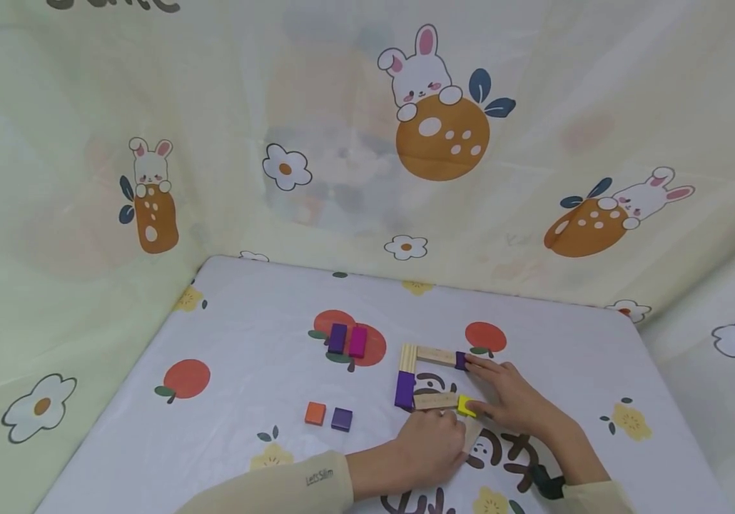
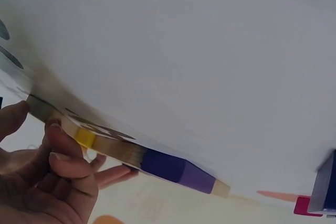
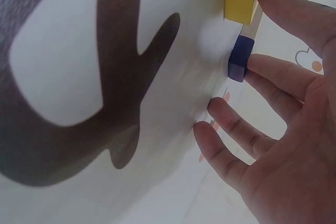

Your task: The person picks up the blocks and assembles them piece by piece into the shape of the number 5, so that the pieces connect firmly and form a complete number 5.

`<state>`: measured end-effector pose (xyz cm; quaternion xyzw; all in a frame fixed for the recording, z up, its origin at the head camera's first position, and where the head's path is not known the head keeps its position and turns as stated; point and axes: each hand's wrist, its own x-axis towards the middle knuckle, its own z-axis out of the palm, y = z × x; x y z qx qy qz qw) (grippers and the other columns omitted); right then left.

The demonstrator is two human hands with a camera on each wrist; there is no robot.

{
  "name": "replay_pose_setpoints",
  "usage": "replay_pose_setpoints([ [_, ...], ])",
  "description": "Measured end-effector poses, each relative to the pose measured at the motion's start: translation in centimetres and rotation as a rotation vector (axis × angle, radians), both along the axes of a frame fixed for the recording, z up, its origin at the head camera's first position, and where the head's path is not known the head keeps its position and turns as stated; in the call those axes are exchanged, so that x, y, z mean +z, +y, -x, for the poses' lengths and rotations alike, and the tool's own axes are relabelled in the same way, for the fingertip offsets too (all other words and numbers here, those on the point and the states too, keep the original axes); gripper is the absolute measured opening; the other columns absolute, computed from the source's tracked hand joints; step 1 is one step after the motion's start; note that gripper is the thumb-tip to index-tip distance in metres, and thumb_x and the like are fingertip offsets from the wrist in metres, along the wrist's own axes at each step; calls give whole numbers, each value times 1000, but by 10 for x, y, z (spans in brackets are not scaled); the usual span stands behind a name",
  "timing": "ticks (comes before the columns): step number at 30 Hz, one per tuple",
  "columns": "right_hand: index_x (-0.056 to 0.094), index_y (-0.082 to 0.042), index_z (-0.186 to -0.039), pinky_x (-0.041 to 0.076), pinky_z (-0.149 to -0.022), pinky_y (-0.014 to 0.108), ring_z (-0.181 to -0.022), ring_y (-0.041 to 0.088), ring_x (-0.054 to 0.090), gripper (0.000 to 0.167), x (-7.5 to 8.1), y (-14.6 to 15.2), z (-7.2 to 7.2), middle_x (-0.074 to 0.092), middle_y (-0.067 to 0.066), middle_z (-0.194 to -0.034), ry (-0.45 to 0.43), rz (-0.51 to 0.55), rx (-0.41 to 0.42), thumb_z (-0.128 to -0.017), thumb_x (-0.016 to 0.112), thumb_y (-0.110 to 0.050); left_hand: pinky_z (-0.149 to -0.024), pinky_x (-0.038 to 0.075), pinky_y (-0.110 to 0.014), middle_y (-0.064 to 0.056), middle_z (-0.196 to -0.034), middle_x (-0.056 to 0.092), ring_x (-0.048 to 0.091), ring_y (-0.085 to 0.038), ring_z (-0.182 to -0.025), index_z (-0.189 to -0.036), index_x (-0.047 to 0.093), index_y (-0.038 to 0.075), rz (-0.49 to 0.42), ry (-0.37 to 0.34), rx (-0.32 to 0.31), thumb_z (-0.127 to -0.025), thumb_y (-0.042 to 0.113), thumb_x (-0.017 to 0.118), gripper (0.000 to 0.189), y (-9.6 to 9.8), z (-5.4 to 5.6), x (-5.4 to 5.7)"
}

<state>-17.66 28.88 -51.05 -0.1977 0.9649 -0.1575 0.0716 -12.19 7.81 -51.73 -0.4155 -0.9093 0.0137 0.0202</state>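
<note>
My left hand (image 1: 432, 446), with fingers curled, holds a plain wooden block (image 1: 472, 432) below a yellow block (image 1: 467, 406); the left wrist view shows its thumb at that block's end. My right hand (image 1: 521, 407) has its fingers spread. Its thumb touches the yellow block, and its index and middle fingers touch a small dark purple block (image 1: 461, 360). These two blocks sit at the right ends of a lower wooden block (image 1: 434, 401) and an upper wooden block (image 1: 436, 356). A long purple block (image 1: 404, 390) and a pale ridged block (image 1: 409, 358) form the left side.
Dark purple (image 1: 337, 339) and magenta (image 1: 357, 343) blocks lie side by side farther back. An orange block (image 1: 315, 412) and another purple block (image 1: 342, 419) lie to the left. A printed cloth (image 1: 232, 335) covers the table, with patterned curtains around it.
</note>
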Motion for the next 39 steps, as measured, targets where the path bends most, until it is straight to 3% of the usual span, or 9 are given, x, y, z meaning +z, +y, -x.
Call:
replay_pose_setpoints([
  [8, 60, -3, -148, 52, -110, 61, -132, 42, 57, 72, 1, 0, 0, 54, 19, -159, -1, 3, 0, -89, 85, -35, -56, 52, -22, 6, -98, 72, 63, -5, -75, -115, 75, 18, 31, -51, 30, -103, 55, 60, 41, 0, 0, 4],
  [12, 60, -4, -148, 52, -110, 61, -133, 42, 56, 72, 2, 0, 0, 53, 19, -160, -16, 0, -6, -88, 85, -36, -73, 60, -24, 5, -116, 74, 71, -8, -95, -127, 73, 19, -23, -115, 70, -104, 54, 58, 44, -15, 8, 12],
  [16, 60, -5, -149, 53, -110, 60, -134, 42, 55, 74, 2, 0, 1, 53, 18, -161, -17, -11, -13, -88, 85, -37, -84, 60, -25, 3, -114, 74, 70, -12, -101, -122, 73, 17, -136, -94, 126, -104, 43, 63, 33, -45, 26, 27],
  [21, 59, -6, -150, 52, -111, 60, -135, 41, 54, 75, 0, 0, 2, 52, 18, -161, -45, -10, -32, -88, 86, -37, -93, 58, -34, -5, -115, 72, 66, -22, -106, -119, 73, 11, -237, -25, 215, -100, 29, 69, 26, -97, 64, 37],
  [23, 59, -7, -150, 52, -111, 61, -135, 42, 54, 75, -1, 0, 1, 52, 18, -161, -56, -11, -42, -87, 86, -38, -100, 59, -41, -9, -121, 71, 65, -29, -116, -122, 72, 7, -268, -15, 251, -100, 23, 71, 27, -118, 80, 37],
  [25, 59, -6, -150, 52, -111, 61, -135, 42, 54, 75, -2, 1, 0, 52, 18, -161, -54, -18, -49, -87, 86, -37, -95, 61, -43, -13, -118, 72, 66, -32, -110, -119, 73, 3, -314, -8, 293, -99, 17, 72, 24, -135, 95, 35],
  [30, 59, -6, -149, 53, -110, 61, -134, 43, 55, 75, -2, 3, -4, 53, 18, -160, -28, -22, -42, -87, 86, -37, -75, 64, -43, -17, -105, 73, 68, -29, -92, -118, 71, -1, -352, -76, 536, -102, 22, 69, 28, -156, 121, 28],
  [33, 60, -6, -149, 53, -110, 61, -134, 43, 55, 75, -1, 3, -4, 53, 18, -160, -17, -19, -39, -87, 86, -37, -74, 63, -46, -18, -108, 72, 68, -31, -96, -126, 67, 2, -332, -175, 643, -102, 32, 68, 39, -158, 125, 22],
  [39, 59, -7, -150, 52, -111, 61, -136, 43, 53, 75, -3, 0, -1, 52, 18, -161, -33, -18, -50, -87, 86, -38, -80, 63, -51, -20, -117, 69, 67, -36, -106, -130, 65, 6, -302, -264, 677, -98, 30, 69, 41, -162, 123, 8],
])
